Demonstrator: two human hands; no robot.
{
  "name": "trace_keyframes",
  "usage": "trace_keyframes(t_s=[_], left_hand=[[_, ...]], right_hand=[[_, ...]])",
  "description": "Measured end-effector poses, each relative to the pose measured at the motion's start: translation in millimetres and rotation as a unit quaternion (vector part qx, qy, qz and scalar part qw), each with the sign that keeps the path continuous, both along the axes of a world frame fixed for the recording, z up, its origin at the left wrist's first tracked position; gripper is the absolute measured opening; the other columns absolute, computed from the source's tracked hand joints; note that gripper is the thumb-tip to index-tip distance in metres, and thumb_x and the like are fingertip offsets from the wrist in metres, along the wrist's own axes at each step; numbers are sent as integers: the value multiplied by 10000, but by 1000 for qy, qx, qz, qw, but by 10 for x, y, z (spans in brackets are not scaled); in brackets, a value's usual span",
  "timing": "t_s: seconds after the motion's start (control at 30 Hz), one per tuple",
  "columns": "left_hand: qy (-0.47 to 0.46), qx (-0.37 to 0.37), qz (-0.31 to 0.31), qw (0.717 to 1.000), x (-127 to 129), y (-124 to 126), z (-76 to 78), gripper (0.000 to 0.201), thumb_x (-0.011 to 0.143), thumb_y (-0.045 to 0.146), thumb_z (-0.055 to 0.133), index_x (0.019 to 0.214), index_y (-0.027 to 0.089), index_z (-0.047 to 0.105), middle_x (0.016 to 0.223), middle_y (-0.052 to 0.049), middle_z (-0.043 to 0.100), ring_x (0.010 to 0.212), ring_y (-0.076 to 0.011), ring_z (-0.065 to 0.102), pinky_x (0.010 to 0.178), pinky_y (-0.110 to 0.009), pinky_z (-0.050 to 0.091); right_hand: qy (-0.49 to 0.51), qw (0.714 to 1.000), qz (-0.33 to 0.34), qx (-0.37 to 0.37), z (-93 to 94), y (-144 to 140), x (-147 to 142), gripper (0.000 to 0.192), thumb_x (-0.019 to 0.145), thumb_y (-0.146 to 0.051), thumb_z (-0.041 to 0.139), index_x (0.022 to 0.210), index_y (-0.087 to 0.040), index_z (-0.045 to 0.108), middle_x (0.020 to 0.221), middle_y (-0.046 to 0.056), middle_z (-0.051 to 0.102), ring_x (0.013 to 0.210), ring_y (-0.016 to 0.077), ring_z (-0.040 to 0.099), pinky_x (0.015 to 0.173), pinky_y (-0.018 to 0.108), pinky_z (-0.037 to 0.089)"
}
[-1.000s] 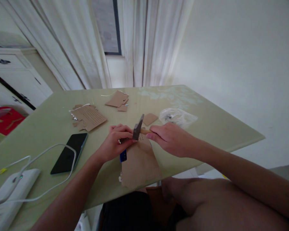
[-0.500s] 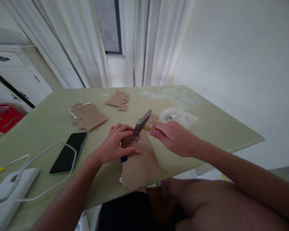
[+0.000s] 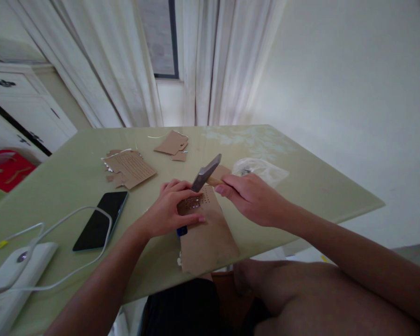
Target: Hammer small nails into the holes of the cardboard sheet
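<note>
Right hand (image 3: pixel 252 198) clamps a heavy-headed hammer (image 3: pixel 206 171) by its wooden handle; left hand (image 3: pixel 168 212), at its nine o'clock, pins thin, bendable perforated cardboard (image 3: pixel 205 233) flat.

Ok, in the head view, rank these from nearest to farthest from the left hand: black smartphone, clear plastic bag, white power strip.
1. Black smartphone, flat on the table just left of the left hand.
2. Clear plastic bag, across on the right, beyond the hammer.
3. White power strip, at the table's near left edge.

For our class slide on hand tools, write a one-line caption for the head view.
Right hand raises a hammer over perforated cardboard that the left hand steadies.
</note>
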State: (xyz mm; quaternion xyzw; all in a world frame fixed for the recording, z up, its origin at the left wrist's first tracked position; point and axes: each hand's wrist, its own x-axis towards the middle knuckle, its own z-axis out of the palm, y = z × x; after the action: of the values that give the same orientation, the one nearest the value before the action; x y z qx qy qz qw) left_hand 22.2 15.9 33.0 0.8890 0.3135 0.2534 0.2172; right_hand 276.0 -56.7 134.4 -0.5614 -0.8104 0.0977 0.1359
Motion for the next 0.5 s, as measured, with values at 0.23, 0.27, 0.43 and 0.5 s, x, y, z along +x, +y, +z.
trace_keyframes(t_s=[0.23,0.27,0.43,0.5], left_hand=[[-2,8,-15,1000,7,-9,7,586,832,644,876,1288,286,788,1357,-93,725,1227,-340,616,1088,-512,399],[3,6,-15,1000,9,-11,15,566,833,654,871,1252,280,799,1328,-91,731,1206,-336,618,1079,-508,404],[0,9,-11,1000,13,-8,15,559,823,669,871,1204,265,810,1281,-93,740,1182,-339,622,1063,-505,413],[-4,11,-12,1000,12,-5,4,591,823,653,880,1268,275,789,1340,-93,728,1230,-351,616,1086,-514,402]], right_hand=[[-161,987,9,9,159,-23,-161,500,1181,-463,405,976,-170,755,876,117,775,788,242,682,654,332,279],[-177,984,18,-5,168,-24,-166,506,1181,-460,405,974,-168,762,891,124,785,785,246,691,651,333,285],[-167,986,21,-8,193,-31,-174,507,1183,-472,408,1003,-170,774,897,113,789,797,236,699,658,331,296],[-145,989,-3,6,195,-31,-181,515,1185,-486,396,1019,-175,771,871,102,776,791,229,690,655,329,286]])
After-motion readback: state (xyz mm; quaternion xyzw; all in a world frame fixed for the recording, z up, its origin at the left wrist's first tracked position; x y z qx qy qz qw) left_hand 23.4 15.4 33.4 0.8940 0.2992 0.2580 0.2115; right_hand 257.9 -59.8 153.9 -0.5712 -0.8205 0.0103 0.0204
